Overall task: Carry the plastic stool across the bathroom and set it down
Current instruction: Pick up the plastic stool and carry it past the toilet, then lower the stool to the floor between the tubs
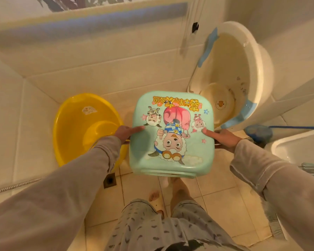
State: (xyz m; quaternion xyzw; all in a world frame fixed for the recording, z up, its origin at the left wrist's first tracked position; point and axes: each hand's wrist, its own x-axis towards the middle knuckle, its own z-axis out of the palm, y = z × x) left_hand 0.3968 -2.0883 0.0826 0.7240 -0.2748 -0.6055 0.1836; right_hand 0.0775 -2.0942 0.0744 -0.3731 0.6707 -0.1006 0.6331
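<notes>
A pale green plastic stool (172,134) with cartoon sheep printed on its seat hangs level in front of me, above the tiled floor. My left hand (125,133) grips its left edge, thumb lying on the seat. My right hand (223,137) grips the right edge the same way. The stool's legs are hidden under the seat. My bare feet show on the floor just below it.
A yellow basin (76,127) leans in the corner to the left. A cream baby tub (243,69) with blue trim stands against the wall at the right. A floor drain (109,180) lies near my feet. A white fixture (297,145) and blue net (259,133) sit at right.
</notes>
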